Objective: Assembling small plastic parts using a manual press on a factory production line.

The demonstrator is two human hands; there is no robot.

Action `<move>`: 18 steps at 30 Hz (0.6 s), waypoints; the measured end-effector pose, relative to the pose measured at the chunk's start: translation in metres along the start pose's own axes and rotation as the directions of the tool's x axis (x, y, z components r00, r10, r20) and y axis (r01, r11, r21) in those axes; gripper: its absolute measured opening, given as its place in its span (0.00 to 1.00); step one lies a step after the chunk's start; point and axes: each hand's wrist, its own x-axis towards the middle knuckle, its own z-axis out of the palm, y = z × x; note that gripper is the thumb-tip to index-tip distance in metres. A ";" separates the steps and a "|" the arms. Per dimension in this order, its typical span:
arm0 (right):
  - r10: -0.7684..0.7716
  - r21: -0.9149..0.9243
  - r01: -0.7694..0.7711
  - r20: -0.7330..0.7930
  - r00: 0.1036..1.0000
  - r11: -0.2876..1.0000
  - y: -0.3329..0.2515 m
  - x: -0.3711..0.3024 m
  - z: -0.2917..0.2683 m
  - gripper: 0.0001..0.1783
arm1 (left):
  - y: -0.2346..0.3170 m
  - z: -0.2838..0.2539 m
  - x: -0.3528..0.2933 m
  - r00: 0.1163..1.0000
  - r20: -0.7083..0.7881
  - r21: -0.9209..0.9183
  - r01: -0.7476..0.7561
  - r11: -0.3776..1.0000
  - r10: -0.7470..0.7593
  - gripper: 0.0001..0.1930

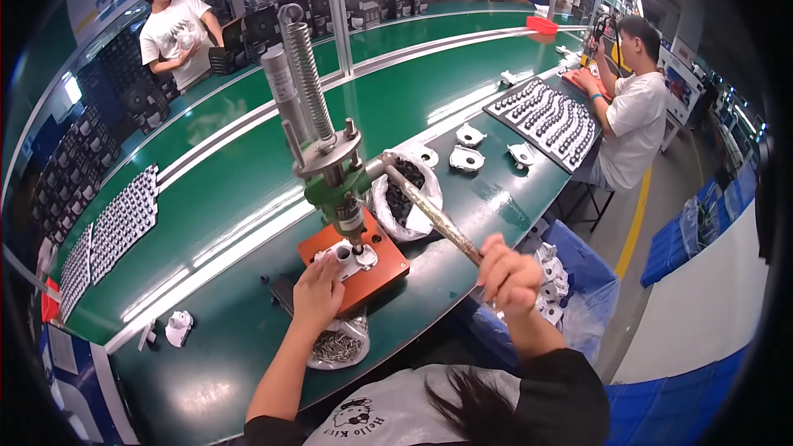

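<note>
A hand-lever bench press (329, 190) with a tall spring and green body stands over an orange base block (387, 271). Under its spindle lies a white cast part (366, 259); the spindle tip reaches down to it. My left hand (315, 297) rests on the near left end of that part, its fingers bent over it and holding it against the block. My right hand (510, 277) is wrapped round the end of the lever (434, 213), which slopes down toward me on the right. The fingertips of my left hand are partly hidden.
Behind the press sits a bag of black parts (403, 198); nearer me lies a bag of small metal pins (339, 347). White castings (467, 158) lie on the green bench, beside a tray of dark parts (549, 120). A blue lined bin (591, 293) stands right. A co-worker (632, 99) sits beyond.
</note>
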 end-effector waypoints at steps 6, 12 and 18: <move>0.061 0.567 0.115 -0.282 0.957 0.816 0.066 0.134 0.037 0.28 | -0.004 0.013 0.013 0.991 -0.007 -0.055 0.136 0.989 -0.136 0.22; 0.666 0.397 -0.613 0.009 0.746 0.683 0.184 0.189 0.057 0.28 | 0.008 -0.010 0.042 0.992 0.123 0.032 0.008 0.999 -0.012 0.18; 0.638 -0.014 -0.663 -0.257 0.726 0.748 0.148 0.072 -0.039 0.19 | -0.014 -0.046 0.051 0.952 0.138 -0.123 0.290 0.949 -0.273 0.17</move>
